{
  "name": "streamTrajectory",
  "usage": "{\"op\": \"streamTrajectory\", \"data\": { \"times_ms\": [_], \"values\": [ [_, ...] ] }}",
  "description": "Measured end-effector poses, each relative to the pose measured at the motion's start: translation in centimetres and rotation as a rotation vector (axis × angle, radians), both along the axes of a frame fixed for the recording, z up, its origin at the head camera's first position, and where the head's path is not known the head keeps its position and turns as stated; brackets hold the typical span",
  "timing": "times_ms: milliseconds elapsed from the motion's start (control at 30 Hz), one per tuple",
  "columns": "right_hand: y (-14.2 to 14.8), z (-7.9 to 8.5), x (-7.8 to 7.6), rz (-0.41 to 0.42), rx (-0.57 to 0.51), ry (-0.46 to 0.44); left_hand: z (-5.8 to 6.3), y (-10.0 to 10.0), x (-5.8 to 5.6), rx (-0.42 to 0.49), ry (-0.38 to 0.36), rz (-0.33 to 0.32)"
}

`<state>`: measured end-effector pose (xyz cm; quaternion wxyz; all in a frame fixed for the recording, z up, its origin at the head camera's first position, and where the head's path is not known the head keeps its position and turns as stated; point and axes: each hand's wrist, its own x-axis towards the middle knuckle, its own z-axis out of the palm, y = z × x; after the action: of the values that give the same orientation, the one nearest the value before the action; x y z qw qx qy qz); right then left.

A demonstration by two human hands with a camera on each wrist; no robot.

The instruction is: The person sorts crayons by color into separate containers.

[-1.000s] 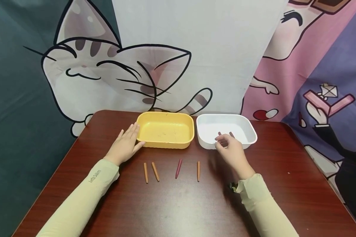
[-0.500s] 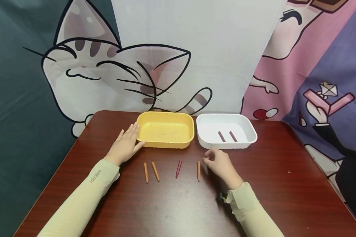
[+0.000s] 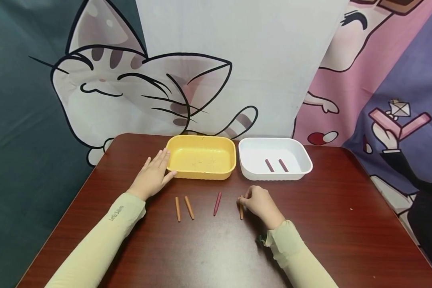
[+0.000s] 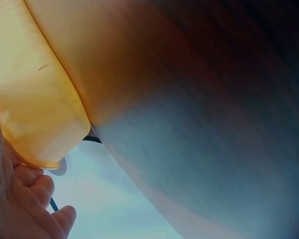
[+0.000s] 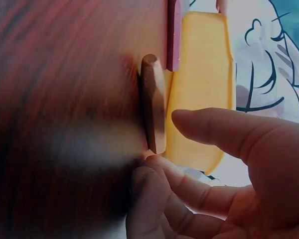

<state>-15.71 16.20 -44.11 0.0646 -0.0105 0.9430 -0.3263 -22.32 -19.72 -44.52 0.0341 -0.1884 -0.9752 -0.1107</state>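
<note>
My left hand (image 3: pixel 149 175) lies with straight fingers against the left side of a yellow tray (image 3: pixel 204 175); in the left wrist view its fingers (image 4: pixel 42 189) meet the tray's edge. My right hand (image 3: pixel 261 203) is over the far end of an orange-brown crayon (image 3: pixel 241 212) lying on the table. In the right wrist view the thumb stands apart from this crayon (image 5: pixel 153 104), and the other fingers, bent, are right at its near end. To its left lie a red crayon (image 3: pixel 217 204) and two more orange-brown crayons, one upright in view (image 3: pixel 178 209), one slanted (image 3: pixel 189 208).
A white tray (image 3: pixel 275 176) stands to the right of the yellow one, with two dark red crayons (image 3: pixel 269 165) inside. Both trays sit near the far edge of the brown table (image 3: pixel 201 248). A cloth printed with a cartoon cat (image 3: pixel 119 88) hangs behind.
My right hand has come from over the white tray toward me and left, down to the rightmost orange-brown crayon. The two dark red crayons are uncovered in the tray. My left hand stays put.
</note>
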Motion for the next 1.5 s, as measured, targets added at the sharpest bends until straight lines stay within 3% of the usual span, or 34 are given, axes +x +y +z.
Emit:
{"op": "streamTrajectory", "data": {
  "times_ms": [533, 800, 1000, 1167, 1300, 1500],
  "values": [
    [-0.3, -0.4, -0.8, 0.027, 0.097, 0.019, 0.0, 0.0, 0.1, -0.001, -0.003, 0.006],
    [0.0, -0.5, -0.6, 0.03, -0.005, 0.012, 0.1, 0.0, 0.2, 0.004, -0.001, 0.007],
    [0.4, -1.1, -0.8, 0.018, -0.169, 0.014, 0.1, 0.1, 0.2, 0.009, 0.002, 0.009],
    [0.3, -1.3, -0.9, 0.057, -0.35, 0.01, 0.1, 0.0, 0.2, 0.013, -0.003, 0.012],
    [0.2, -1.5, -1.0, 0.078, -0.589, -0.014, 0.1, 0.0, 0.2, 0.012, 0.0, 0.012],
    [-0.3, -1.6, -1.0, 0.067, -0.961, -0.129, 0.1, 0.0, 0.2, 0.013, 0.0, 0.011]
  ]
}}
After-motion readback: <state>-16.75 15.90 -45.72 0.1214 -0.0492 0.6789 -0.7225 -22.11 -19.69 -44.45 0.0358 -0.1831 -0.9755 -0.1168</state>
